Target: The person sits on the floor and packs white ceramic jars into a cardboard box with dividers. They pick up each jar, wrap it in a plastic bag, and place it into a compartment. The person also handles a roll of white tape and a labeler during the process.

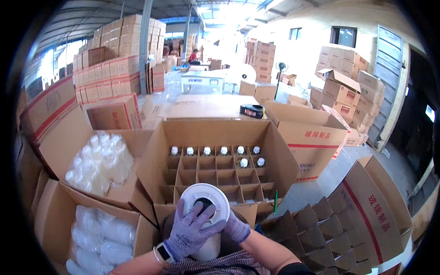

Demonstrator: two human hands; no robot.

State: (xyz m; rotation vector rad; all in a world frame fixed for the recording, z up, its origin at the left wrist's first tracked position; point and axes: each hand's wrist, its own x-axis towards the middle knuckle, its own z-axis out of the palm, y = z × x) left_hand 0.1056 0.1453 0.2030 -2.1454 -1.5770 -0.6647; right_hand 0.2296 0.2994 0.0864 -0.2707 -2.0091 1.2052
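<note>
White disc-topped cylinder (220, 195), gloved fingers (207, 214) on it, capped bottles (223, 150), red-lettered carton (314, 156)

Your frame's bright, daylight blowing out the hall's far end (233, 49) and washing the upper-right wall (318, 28), doorway (412, 96) beside it near black, fisheye bowing edges into dark corners, distant cartons (264, 59) hazy, your left hand (191, 228) and right hand (236, 228) fairly crisp.
</note>
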